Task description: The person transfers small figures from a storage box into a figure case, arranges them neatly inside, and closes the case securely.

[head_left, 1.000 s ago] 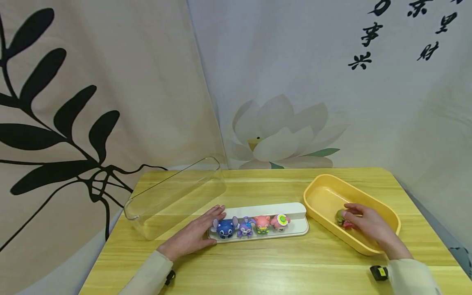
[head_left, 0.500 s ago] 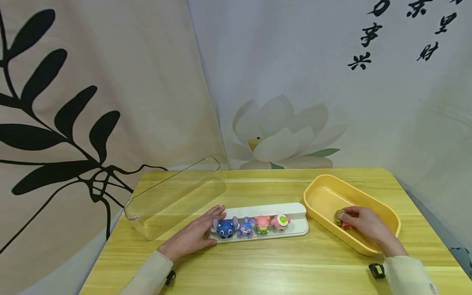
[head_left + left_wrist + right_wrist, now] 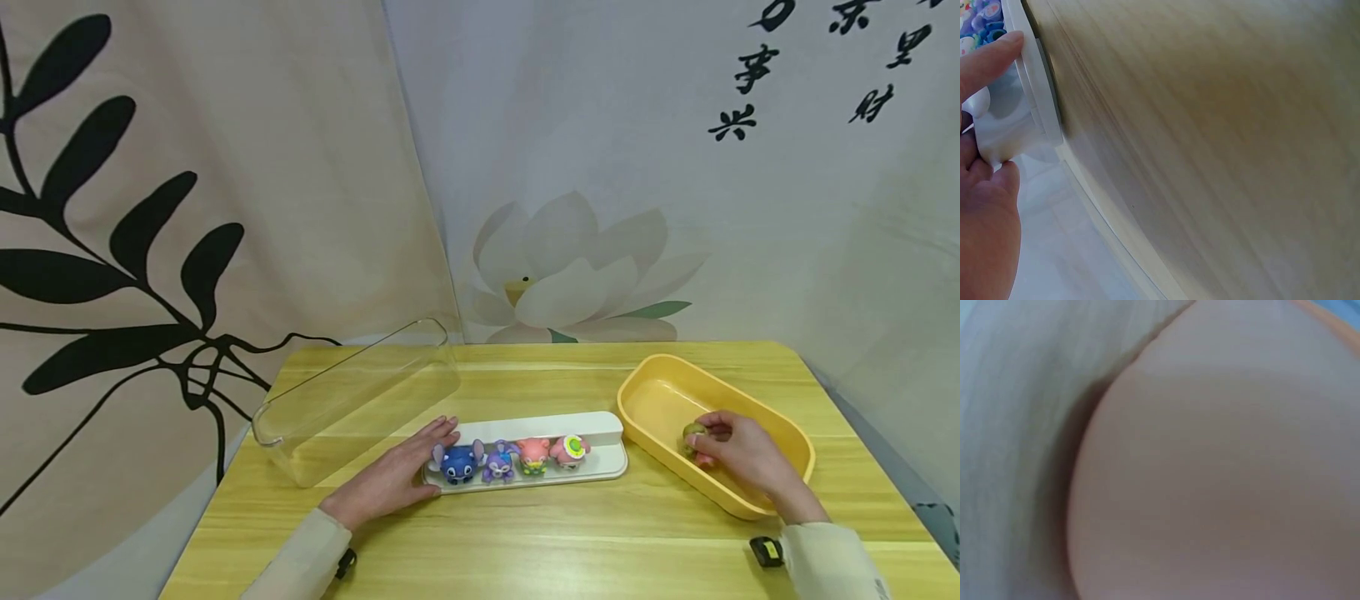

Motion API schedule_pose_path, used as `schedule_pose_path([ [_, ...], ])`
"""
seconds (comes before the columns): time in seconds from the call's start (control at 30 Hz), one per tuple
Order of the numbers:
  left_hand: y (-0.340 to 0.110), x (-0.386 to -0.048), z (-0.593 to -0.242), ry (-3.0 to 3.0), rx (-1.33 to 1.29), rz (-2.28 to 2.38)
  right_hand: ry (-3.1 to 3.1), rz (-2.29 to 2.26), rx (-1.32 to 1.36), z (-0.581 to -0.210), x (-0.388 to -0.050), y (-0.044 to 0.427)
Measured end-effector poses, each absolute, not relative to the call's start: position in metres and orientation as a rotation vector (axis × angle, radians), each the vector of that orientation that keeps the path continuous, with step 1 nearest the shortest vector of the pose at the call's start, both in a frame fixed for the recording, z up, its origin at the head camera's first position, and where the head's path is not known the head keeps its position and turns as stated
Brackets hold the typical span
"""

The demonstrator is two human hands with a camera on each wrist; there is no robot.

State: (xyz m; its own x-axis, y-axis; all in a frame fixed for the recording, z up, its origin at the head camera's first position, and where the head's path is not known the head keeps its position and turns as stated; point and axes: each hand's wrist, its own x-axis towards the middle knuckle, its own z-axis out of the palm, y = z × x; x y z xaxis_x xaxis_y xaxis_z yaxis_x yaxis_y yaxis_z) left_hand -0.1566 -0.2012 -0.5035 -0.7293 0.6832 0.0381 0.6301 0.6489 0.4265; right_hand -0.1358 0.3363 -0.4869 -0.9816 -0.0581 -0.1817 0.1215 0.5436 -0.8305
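In the head view, my left hand (image 3: 397, 477) holds the left end of a long white display base (image 3: 600, 425). Its thumb lies at the front edge, its fingers toward the back. A row of small toy figurines stands on the base: a dark blue one (image 3: 458, 463), a purple one (image 3: 500, 462) and pink ones, the rightmost pink figurine (image 3: 569, 451) showing a green-and-white disc. Inside a yellow tray (image 3: 660, 392), my right hand (image 3: 750, 457) pinches a small green-and-pink figurine (image 3: 692, 433), partly covered by the fingers. The left wrist view shows the left thumb (image 3: 991, 59) on the base's edge.
A clear plastic cover (image 3: 360, 400) lies at the table's left, behind the left hand. The wooden table (image 3: 525, 550) ends against a hanging cloth backdrop. A blurred peach-coloured surface (image 3: 1210, 462) fills most of the right wrist view; I cannot tell what it is.
The right hand's fingers have closed in on the green-and-pink figurine in the tray, and the figurine has turned slightly. The left hand and the base have stayed put.
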Motion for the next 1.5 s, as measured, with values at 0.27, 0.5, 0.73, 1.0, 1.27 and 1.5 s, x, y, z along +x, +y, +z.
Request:
schedule_pose_path([
  [0.27, -0.202, -0.157, -0.504, 2.740, 1.118, 0.640, 2.685, -1.402, 0.050, -0.468, -0.131, 0.332],
  [0.5, -0.201, -0.157, -0.503, 2.729, 1.104, 0.644, 2.744, -1.365, 0.028, -0.460, -0.124, 0.324],
  [0.73, -0.201, -0.157, -0.503, 2.730, 1.105, 0.637, 2.756, -1.418, 0.032, -0.447, -0.119, 0.312],
  [1.0, -0.200, -0.157, -0.504, 2.748, 1.113, 0.632, 2.780, -1.464, -0.027, -0.433, -0.109, 0.295],
  [1.27, -0.200, -0.157, -0.503, 2.748, 1.105, 0.624, 2.789, -1.530, -0.121, -0.426, -0.102, 0.279],
  [1.5, -0.201, -0.158, -0.504, 2.754, 1.118, 0.606, 2.679, -1.605, -0.138, -0.430, -0.100, 0.269],
])
